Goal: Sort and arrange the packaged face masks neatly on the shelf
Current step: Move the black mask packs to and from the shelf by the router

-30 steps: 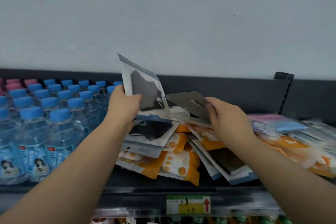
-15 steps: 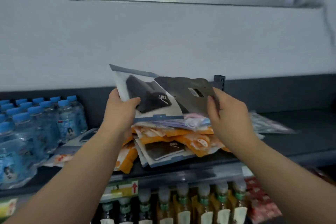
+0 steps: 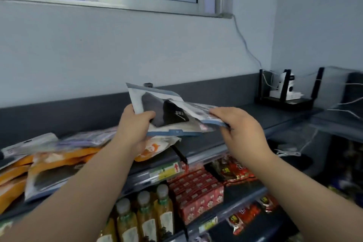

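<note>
The left hand (image 3: pixel 135 127) grips a pack (image 3: pixel 157 112) with a black mask showing through it, thumb across the front and fingers curled behind its lower left corner, so that it stands tilted in the air above the shelf (image 3: pixel 275 116). The right hand (image 3: pixel 243 129) pinches a second pack (image 3: pixel 204 112) by its right edge and holds it nearly flat, its left end overlapping the first (whether the two touch, or whether more packs are pressed in behind, I cannot tell through the blur). Left of the left hand and below its forearm lies the pile (image 3: pixel 59 159), a loose heap of orange, white and grey packs slumped at odd angles on the shelf. Beyond the right hand the shelf runs dark and bare towards a router (image 3: pixel 284 102) at its far end. Below both forearms stand bottles (image 3: pixel 145 218) on a lower shelf. This looks like the sorting step: like packs gathered from the heap and being squared together. The next move probably calls for sliding the second pack flush against the first, edges matched, then setting the set down flat on the bare stretch by the right hand, apart from the pile.
</note>
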